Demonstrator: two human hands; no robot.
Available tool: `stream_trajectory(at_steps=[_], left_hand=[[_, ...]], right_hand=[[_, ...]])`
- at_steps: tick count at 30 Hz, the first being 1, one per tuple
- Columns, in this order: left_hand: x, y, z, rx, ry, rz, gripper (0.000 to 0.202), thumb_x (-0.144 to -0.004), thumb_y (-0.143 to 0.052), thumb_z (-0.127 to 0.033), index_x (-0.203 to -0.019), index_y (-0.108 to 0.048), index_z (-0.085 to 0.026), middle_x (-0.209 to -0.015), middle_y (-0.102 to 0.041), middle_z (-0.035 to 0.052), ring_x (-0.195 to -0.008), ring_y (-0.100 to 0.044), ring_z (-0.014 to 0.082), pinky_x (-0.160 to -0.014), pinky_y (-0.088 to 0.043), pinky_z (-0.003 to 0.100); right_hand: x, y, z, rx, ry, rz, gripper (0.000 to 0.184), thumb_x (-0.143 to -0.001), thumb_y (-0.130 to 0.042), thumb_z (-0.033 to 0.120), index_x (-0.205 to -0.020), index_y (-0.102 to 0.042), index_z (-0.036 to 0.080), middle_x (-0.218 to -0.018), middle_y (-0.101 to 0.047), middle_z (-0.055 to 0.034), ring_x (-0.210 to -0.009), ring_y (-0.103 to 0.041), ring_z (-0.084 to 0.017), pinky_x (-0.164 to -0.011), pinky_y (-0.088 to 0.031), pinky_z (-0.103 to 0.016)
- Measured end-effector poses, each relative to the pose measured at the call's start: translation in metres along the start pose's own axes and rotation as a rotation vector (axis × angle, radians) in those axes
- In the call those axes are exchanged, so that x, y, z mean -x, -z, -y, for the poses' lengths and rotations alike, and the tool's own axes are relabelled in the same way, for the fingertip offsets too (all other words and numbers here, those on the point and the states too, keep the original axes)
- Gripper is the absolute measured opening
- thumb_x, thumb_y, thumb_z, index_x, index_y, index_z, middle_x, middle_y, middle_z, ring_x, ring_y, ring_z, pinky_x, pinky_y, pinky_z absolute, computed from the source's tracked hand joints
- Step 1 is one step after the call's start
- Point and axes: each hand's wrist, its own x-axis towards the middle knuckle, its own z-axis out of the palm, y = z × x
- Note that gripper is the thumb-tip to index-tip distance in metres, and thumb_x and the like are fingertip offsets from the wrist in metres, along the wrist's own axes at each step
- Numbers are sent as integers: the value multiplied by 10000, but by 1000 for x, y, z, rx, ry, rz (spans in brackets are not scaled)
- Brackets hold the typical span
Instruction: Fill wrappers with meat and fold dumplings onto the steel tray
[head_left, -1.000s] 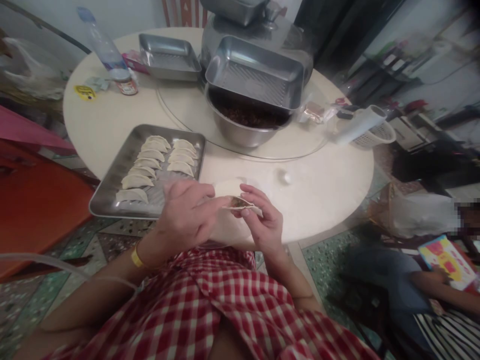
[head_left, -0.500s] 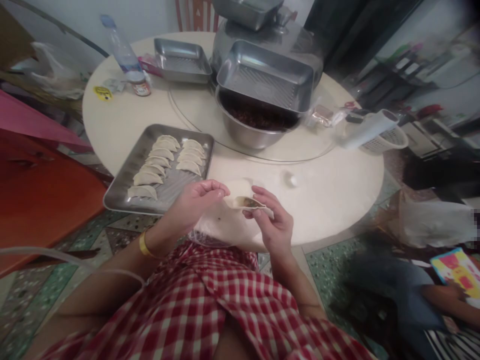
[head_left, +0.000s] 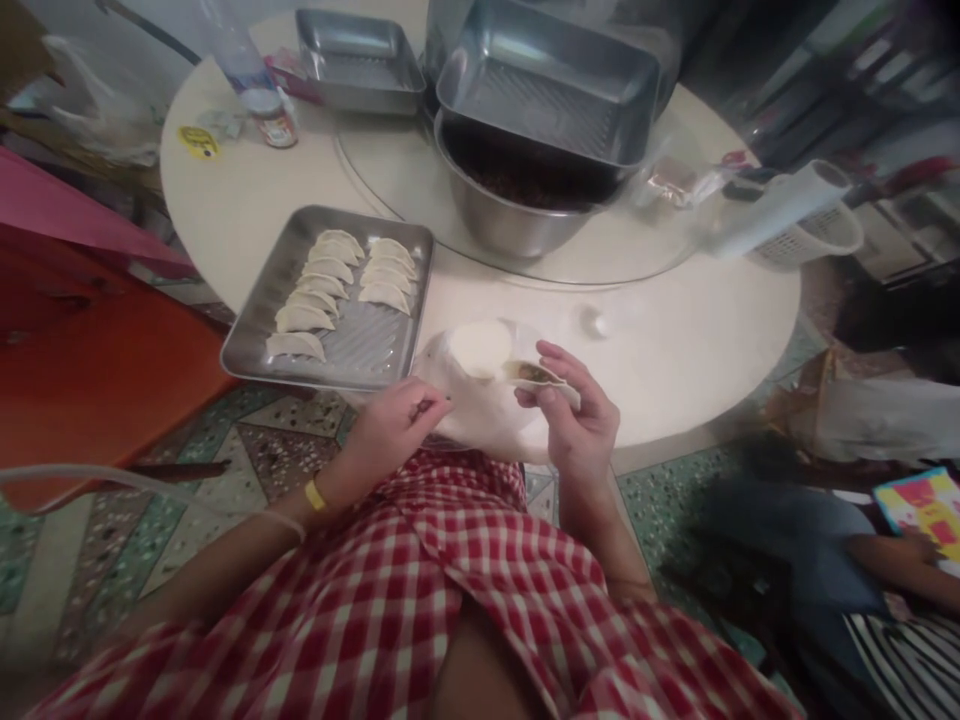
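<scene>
My right hand holds a half-folded dumpling, its wrapper curved up around a greenish-brown filling that still shows at the top. My left hand is apart from it, near the table's front edge, fingers curled together; whether anything is between them is hidden. A small dark speck shows at its fingertips. Between the hands, a round pale stack of dumpling wrappers lies on a clear plastic sheet. To the left stands a metal tray with folded dumplings in two rows.
A steel bowl of dark filling sits on the glass turntable, partly under a tilted metal tray. Another tray, a jar and a bottle lie behind. At right are a white basket and a seated person's arm.
My left hand has drawn back from the dumpling, down and away, its fingers curling in. The right hand has moved slightly right, still holding the dumpling. The camera view has tilted down.
</scene>
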Motion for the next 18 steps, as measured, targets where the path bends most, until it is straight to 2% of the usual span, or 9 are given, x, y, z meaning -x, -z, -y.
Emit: stream_trajectory(at_steps=[1,3,5,7,9,13,18], left_hand=[[4,-5,5,-217,-88,-2,279,-952,-491,-314,-788,-648,-153,-760,-669,50,-724,-617,166,-679,-456,278],[10,-14,15,-612,-167,36,323,-992,-413,-270,-806,-649,-154,-776,-664,72,-707,-621,183,-611,-423,285],[12,-21,21,-759,-165,51,305,-985,-403,-213,-818,-649,-149,-778,-653,89,-644,-603,195,-520,-358,297],[14,-25,23,-792,-166,56,263,-959,-421,-160,-834,-651,-142,-784,-646,101,-622,-594,213,-483,-328,309],[16,-25,22,-820,-195,66,238,-938,-431,-120,-865,-656,-136,-796,-645,108,-660,-608,235,-496,-367,317],[21,-22,21,-849,-268,96,260,-932,-417,-91,-1009,-666,-103,-852,-664,125,-799,-633,262,-643,-499,343],[39,-21,39,-849,-354,111,367,-945,-406,-113,-1257,-582,-34,-1166,-662,208,-970,-640,275,-809,-555,378]], right_hand=[[2,0,1,3,1,2,281,-873,-667,206,-1098,-713,367,-1275,-650,12,-1079,-684,-174,-754,-683,-306],[6,-1,2,7,3,10,280,-875,-665,208,-1099,-711,370,-1281,-647,16,-1070,-688,-166,-761,-682,-304],[10,-2,4,11,7,11,281,-877,-662,208,-1101,-708,371,-1283,-646,20,-1079,-684,-162,-771,-681,-303],[13,-2,5,14,13,9,282,-877,-661,205,-1100,-707,371,-1282,-646,23,-1088,-680,-161,-777,-681,-303],[15,-2,5,17,16,5,279,-876,-661,204,-1097,-708,368,-1281,-646,24,-1084,-682,-160,-779,-681,-304],[17,-2,3,14,10,-4,268,-874,-663,214,-1092,-708,363,-1278,-649,22,-1068,-687,-154,-777,-680,-299],[16,-1,2,-6,-10,-15,233,-861,-684,265,-1082,-715,332,-1270,-652,1,-1039,-693,-155,-764,-680,-302]])
